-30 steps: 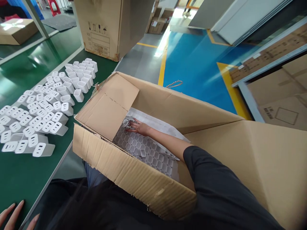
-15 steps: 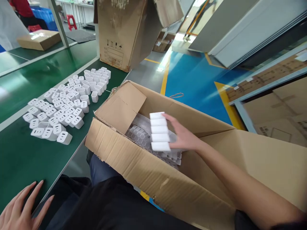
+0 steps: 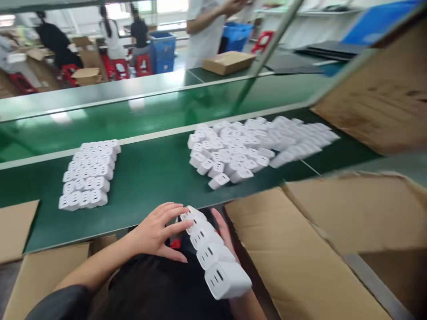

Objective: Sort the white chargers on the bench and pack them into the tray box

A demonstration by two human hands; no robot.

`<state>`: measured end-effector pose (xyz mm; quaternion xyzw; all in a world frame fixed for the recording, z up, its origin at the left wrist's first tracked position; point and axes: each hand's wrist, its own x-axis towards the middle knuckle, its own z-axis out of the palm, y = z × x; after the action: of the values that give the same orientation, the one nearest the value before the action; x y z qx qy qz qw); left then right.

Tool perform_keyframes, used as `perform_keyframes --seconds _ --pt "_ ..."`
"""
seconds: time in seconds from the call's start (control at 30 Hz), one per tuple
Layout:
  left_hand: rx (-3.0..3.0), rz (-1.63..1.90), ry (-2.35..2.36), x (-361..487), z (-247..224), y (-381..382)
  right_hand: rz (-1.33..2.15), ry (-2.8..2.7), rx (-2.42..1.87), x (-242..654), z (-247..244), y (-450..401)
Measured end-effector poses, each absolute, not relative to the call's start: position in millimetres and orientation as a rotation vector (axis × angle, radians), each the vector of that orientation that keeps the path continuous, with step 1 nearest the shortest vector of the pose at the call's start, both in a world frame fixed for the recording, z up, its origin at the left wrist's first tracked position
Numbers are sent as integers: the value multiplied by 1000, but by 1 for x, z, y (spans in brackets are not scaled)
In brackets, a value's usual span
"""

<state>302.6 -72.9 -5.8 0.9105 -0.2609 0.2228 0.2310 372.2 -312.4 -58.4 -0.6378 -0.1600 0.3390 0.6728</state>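
A row of several white charger housings, slotted ends facing left, is in my right hand. That hand grips it from the right and below, with most of its fingers hidden behind it. My left hand comes in from the left, fingers spread and thumb apart. Its fingertips meet or overlap the far end of the row; whether they press on it I cannot tell. On the green bench beyond, a tidy block of white housings stands at the left. A looser pile of housings lies to the right.
An open cardboard box is close on my right, and a larger carton stands at the bench's right end. Another cardboard piece is at the left. Across the green bench, people sit or stand near blue bins.
My view has swung left from the box to the bench. My right hand has brought the row of housings out of the box toward my body. My left hand has moved to the row.
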Motion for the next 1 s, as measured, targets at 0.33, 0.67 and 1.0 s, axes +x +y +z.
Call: perform_keyframes --seconds 0.33,0.67,1.0 --pt "2658 996 -26 228 -27 22 1408 -505 -771 348 -42 -100" --pt "2783 1105 91 207 -32 39 1482 -1001 -1009 382 -30 -80" --pt "3170 427 169 296 10 18 883 -514 -1218 473 -49 -134"
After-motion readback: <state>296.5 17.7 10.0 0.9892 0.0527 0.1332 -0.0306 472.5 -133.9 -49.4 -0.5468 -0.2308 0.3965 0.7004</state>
